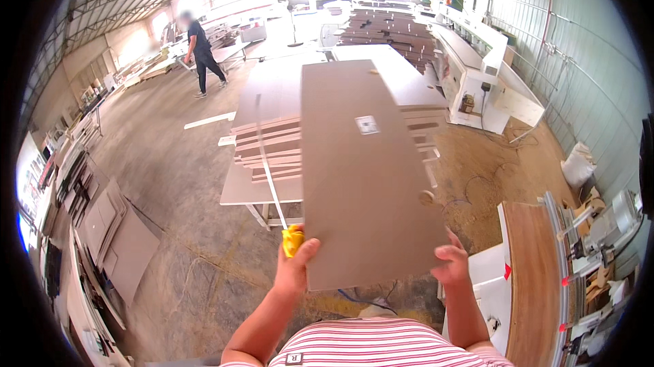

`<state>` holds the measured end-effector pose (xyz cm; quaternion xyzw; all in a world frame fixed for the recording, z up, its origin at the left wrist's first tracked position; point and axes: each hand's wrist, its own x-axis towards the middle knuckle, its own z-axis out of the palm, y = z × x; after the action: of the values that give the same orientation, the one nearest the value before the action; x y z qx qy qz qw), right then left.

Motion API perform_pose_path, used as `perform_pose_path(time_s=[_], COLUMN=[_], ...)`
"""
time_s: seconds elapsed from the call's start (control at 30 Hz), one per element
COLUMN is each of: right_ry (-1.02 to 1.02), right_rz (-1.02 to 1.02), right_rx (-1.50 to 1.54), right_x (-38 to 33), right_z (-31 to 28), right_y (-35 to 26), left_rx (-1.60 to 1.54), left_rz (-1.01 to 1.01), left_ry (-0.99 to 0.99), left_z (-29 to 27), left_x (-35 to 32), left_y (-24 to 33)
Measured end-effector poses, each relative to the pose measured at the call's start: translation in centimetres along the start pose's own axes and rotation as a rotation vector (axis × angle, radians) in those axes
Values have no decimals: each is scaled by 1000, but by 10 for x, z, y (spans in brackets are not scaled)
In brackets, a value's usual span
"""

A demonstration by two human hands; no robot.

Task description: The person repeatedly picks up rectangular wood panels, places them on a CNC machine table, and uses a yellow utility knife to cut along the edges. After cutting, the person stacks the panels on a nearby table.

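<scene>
A long taupe panel (361, 183) is tilted up in front of me, with a white label (368, 125) on its face and a round cutout (427, 198) by its right edge. My left hand (295, 268) grips the panel's lower left edge and also holds a yellow tape measure (292, 240). The tape's pale blade (271, 179) sticks out forward, alongside the panel's left edge. On the lower right edge, my right hand (453, 263) is closed on the panel; its fingertips are partly hidden.
Beyond the panel stands a table (262, 193) bearing stacked strips (272, 145) and large sheets. A wood-topped machine (535, 278) is close on my right. Panels (119, 237) lean at the left. A person (203, 57) walks at the far left.
</scene>
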<state>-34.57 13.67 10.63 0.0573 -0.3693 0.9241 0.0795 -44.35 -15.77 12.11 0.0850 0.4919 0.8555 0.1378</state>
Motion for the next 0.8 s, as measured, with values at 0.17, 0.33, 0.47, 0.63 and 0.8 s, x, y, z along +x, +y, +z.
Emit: perform_pose_path(time_s=[0.17,0.33,0.47,0.63,0.8], right_ry=[-165,-194,-168,-7,154], right_rz=[209,256,255,234,-738], right_rx=[126,143,255,99,-1674], right_x=[132,243,336,465,540], right_z=[-17,-20,-22,-29,-41], right_y=[48,82,84,97,138], left_rx=[-25,-147,-125,56,602], left_rz=[100,24,25,66,88], left_ry=[238,332,284,220,539], left_z=[-63,-116,-131,-137,-184], left_x=[78,183,286,407,432], left_y=[0,-7,17,60,37])
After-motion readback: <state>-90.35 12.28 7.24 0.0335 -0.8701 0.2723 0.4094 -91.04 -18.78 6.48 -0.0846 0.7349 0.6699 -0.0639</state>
